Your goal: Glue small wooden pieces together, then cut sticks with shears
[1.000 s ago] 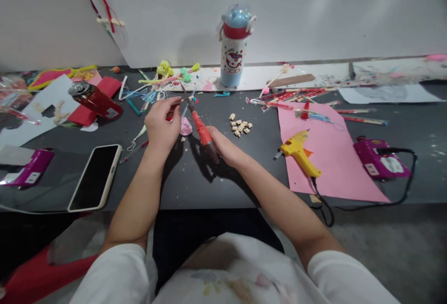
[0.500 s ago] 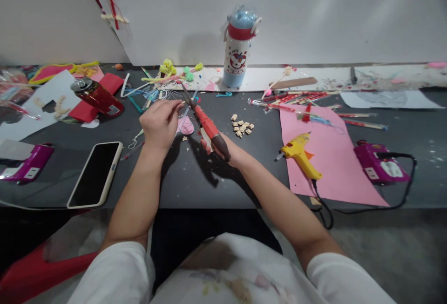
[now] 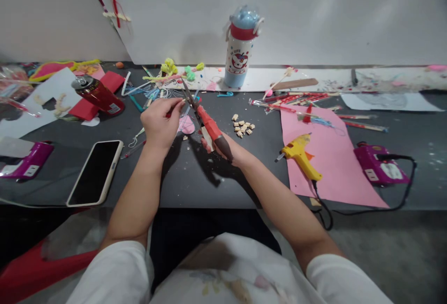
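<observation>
My right hand (image 3: 232, 148) is wrapped round the red-and-dark handles of a pair of long-nose pliers (image 3: 211, 127). The handles are spread a little, and the pointed jaws aim up and left. Close beside the jaws, my left hand (image 3: 159, 122) pinches a small pale wooden piece (image 3: 183, 101) between thumb and finger; most of it is hidden. To the right of the pliers lies a small pile of short wooden pieces (image 3: 243, 126). A pink paper shape (image 3: 186, 124) rests on the table under the jaws, with tiny crumbs nearby.
A water bottle (image 3: 240, 48) stands at the back by the white wall. To the right, a yellow glue gun (image 3: 301, 155) lies on pink paper (image 3: 335, 169) beside a purple power box (image 3: 379, 162). A phone (image 3: 95, 172) and a tilted red can (image 3: 99, 95) are on the left.
The plier handles have spread apart and swung slightly right in my right hand. My left hand has shifted a little away from the jaws, still pinching the wooden piece.
</observation>
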A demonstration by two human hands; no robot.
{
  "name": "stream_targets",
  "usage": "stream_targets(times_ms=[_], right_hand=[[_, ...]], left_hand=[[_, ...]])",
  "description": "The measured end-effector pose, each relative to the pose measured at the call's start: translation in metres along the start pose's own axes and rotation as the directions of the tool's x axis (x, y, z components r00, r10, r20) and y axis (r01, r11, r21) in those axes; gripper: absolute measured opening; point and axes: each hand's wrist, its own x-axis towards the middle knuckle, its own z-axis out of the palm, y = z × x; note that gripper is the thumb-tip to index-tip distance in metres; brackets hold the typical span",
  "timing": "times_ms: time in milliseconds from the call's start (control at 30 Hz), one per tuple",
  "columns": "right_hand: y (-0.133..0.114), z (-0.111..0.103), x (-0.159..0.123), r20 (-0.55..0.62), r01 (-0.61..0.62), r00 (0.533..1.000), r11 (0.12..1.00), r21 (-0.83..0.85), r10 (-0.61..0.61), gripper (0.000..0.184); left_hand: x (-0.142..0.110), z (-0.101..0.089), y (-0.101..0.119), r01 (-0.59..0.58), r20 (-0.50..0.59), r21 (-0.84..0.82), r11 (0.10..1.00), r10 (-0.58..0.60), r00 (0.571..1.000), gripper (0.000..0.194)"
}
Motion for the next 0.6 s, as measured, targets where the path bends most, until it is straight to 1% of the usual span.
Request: stream_targets(times_ms=[133,300,433,500,600], right_hand=[[0.001,-0.001,0.001,-0.001,0.007,1.0,1.0,0.01,-0.007,0.034],[0.005,-0.004,0.002,0.041,0.017,0.999,1.0,0.02,-0.017,0.035],[0.002,-0.003,0.001,0.046,0.017,0.999,1.0,0.016,-0.018,0.035],[-0.001,-0.001,0.0,0.03,-0.009,1.0,0.999,0.037,0.008,0.041],[-0.007,0.001,-0.005,0.057,-0.028,0.998,0.995,0.091,0.022,0.061]], left_hand=[[0.0,0.0,0.0,0.012,0.002,0.015,1.0,-0.012,1.0,0.018],[0.0,0.001,-0.001,-0.009,0.005,0.017,1.0,0.009,1.0,0.02],[0.0,0.001,-0.001,-0.007,0.004,0.026,1.0,0.007,1.0,0.02],[0.0,0.0,-0.001,0.0,0.011,0.013,1.0,0.0,1.0,0.02],[0.0,0.0,-0.001,0.023,0.029,0.004,1.0,-0.023,0.999,0.02]])
